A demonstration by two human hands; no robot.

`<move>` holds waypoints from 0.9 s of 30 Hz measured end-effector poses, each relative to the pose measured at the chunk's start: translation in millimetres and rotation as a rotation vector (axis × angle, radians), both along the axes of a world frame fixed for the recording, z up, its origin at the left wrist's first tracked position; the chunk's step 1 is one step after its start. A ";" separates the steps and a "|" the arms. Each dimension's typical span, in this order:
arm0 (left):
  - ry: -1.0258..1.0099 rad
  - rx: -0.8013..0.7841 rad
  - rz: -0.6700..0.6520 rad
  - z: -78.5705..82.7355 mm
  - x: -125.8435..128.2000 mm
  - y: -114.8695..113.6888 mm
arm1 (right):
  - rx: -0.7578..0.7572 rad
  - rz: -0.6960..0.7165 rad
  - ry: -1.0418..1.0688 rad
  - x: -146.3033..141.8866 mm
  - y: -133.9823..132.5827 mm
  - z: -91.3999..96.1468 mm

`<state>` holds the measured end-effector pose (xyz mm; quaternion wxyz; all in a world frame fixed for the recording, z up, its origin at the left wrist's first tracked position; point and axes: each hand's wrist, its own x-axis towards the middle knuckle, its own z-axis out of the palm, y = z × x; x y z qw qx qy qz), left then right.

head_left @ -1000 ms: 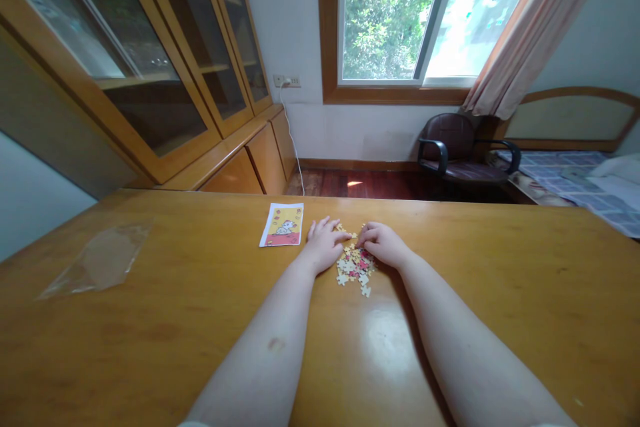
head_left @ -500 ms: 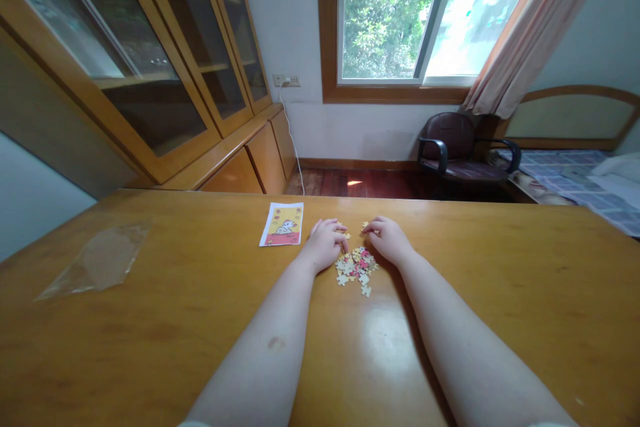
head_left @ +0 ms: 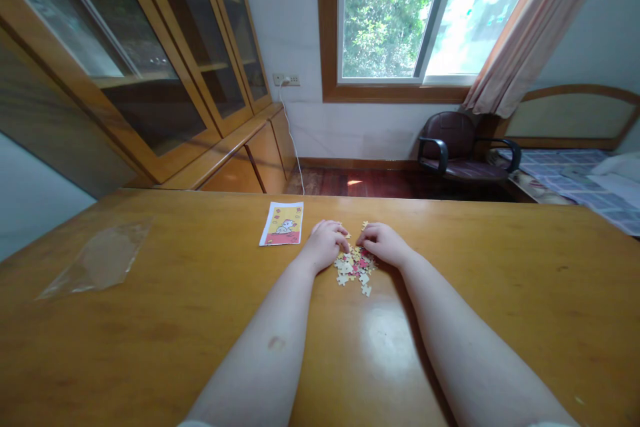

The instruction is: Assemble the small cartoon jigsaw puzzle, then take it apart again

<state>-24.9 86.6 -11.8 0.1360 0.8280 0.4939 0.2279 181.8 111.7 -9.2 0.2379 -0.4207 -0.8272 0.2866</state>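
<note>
A pile of jigsaw pieces [head_left: 354, 267], cream, yellow and pink, lies on the wooden table between my two hands. My left hand [head_left: 327, 241] rests at the pile's left upper edge, its fingers bent and apart, the fingertips touching or just over the pieces. At the upper right edge is my right hand [head_left: 383, 242], with thumb and fingers drawn together; whatever may be between them is hidden. A single yellow piece [head_left: 365, 225] sits just beyond the right fingers. Another loose piece shows partly beside the left fingers.
Left of my left hand lies a picture card [head_left: 283, 224] with a white cartoon animal. A clear plastic bag [head_left: 100, 259] is flat on the table's [head_left: 200, 247] left side. Beyond the far edge stand a chair [head_left: 450, 147] and a glass-door cabinet [head_left: 165, 53].
My right hand has moved slightly left and nearer to me, from the single yellow piece to the pile's top edge. My left hand has barely shifted.
</note>
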 end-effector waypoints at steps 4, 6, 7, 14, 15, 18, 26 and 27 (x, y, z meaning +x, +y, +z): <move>0.019 0.015 0.005 2.0 0.0 -1.2 | -0.002 -0.032 -0.017 -0.4 -1.0 2.2; 0.025 0.019 0.013 2.8 0.1 -1.6 | 0.019 -0.037 -0.009 -0.4 -1.3 3.3; 0.022 0.021 0.022 3.1 0.1 -1.7 | 0.035 -0.032 0.001 -0.4 -1.3 3.5; 0.007 0.019 0.102 8.6 1.1 -3.7 | 0.159 0.009 -0.073 -0.9 -0.9 0.9; 0.005 0.017 0.099 9.6 1.4 -4.4 | 0.182 -0.018 -0.093 -0.9 -0.8 0.5; 0.000 0.021 0.066 11.0 2.3 -6.6 | 0.240 -0.157 -0.144 0.2 0.5 -0.6; -0.015 -0.011 0.055 5.8 2.0 -8.4 | 0.303 -0.391 -0.169 6.0 7.1 -6.2; -0.013 -0.016 0.054 6.2 2.0 -8.6 | 0.306 -0.392 -0.160 6.3 7.4 -6.6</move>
